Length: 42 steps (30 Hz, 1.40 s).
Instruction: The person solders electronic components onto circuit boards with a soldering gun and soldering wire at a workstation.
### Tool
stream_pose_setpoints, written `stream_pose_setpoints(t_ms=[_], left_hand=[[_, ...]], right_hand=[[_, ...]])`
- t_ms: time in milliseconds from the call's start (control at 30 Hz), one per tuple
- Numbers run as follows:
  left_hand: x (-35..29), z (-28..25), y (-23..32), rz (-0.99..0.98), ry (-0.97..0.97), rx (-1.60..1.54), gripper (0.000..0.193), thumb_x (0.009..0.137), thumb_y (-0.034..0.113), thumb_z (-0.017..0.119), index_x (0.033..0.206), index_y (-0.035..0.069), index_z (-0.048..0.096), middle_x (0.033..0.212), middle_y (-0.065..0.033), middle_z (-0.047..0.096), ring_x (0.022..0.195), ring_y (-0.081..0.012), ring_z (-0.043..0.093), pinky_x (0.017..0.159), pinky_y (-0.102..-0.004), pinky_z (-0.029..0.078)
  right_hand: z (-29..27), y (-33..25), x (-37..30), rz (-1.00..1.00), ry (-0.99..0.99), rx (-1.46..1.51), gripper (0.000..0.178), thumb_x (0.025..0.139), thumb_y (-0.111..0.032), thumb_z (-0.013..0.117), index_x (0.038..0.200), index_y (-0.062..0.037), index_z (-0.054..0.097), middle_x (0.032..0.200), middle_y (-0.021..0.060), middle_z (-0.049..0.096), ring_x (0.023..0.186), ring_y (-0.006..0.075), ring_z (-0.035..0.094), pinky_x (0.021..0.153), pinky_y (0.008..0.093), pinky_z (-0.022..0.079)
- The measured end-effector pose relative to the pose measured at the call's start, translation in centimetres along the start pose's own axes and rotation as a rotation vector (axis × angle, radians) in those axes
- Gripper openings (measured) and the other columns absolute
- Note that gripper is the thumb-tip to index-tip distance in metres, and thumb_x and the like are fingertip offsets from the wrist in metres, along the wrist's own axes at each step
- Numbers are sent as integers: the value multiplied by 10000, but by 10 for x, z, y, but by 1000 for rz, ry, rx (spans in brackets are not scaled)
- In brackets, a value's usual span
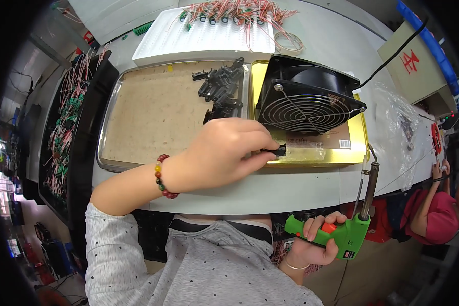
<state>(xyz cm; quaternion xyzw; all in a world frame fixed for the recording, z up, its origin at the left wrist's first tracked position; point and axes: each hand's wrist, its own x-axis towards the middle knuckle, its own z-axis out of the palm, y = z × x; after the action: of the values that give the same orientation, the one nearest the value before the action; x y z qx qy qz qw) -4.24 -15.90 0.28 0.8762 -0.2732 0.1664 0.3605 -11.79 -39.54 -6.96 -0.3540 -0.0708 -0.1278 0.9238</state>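
My left hand (224, 150) reaches across the table and pinches a small black plastic part (279, 150). That part is at the front side of a gold tin lid (359, 145), and I cannot tell whether it rests on it. Below the table edge, my right hand (313, 245) is wrapped round a green soldering gun (349, 235) with a red trigger. Its metal tip section points upward, next to the tin's right corner. Several black plastic parts (222, 84) lie in a heap on the metal-rimmed tray (137, 112), just beyond my left hand.
A black fan (311, 97) with a wire guard stands on the gold lid. Behind the tray sits a white foam tray (204, 38) with red-wired pieces (239, 13). A black bin (94, 86) of wired green boards is at left. Another person (433, 214) works at right.
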Motion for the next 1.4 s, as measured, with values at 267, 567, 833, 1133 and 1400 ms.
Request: stream_pose_setpoints(t_ms=[267, 567, 833, 1133, 1400], left_hand=[[2, 11, -8, -26, -29, 34, 85, 686, 102, 616, 726, 30, 599, 680, -86, 561, 620, -251, 562, 554, -333, 462], [-4, 2, -15, 91, -39, 37, 100, 683, 73, 646, 768, 29, 616, 771, -94, 604, 633, -221, 582, 549, -290, 471], [-19, -62, -97, -226, 104, 223, 160, 726, 78, 598, 872, 26, 555, 747, -75, 576, 638, -184, 540, 607, -282, 457], [-34, -60, -101, -591, 35, 40, 102, 725, 82, 589, 781, 5, 551, 750, -105, 585, 689, -215, 570, 632, -288, 461], [-36, -67, -112, -346, 147, 289, 132, 753, 91, 574, 837, -10, 579, 831, -119, 608, 714, -165, 583, 660, -269, 460]], right_hand=[[-2, 0, 0, -23, 45, -27, 430, 700, -180, 497, 1081, -3, 408, 932, 89, 456, 436, 119, 382, 426, 234, 323], [-3, -2, 1, -49, 58, -43, 456, 680, -226, 527, 1062, 3, 428, 933, 86, 474, 419, 127, 403, 397, 250, 324], [-3, -2, -3, -7, 101, -48, 454, 683, -224, 525, 1058, 9, 421, 960, 97, 469, 418, 140, 408, 393, 253, 323], [2, 0, -3, 11, 77, -44, 438, 685, -199, 511, 1063, 7, 430, 948, 94, 480, 447, 143, 429, 405, 263, 331], [6, 1, -5, 38, 50, -22, 445, 682, -187, 513, 1078, 0, 433, 961, 93, 487, 454, 146, 431, 425, 267, 343]])
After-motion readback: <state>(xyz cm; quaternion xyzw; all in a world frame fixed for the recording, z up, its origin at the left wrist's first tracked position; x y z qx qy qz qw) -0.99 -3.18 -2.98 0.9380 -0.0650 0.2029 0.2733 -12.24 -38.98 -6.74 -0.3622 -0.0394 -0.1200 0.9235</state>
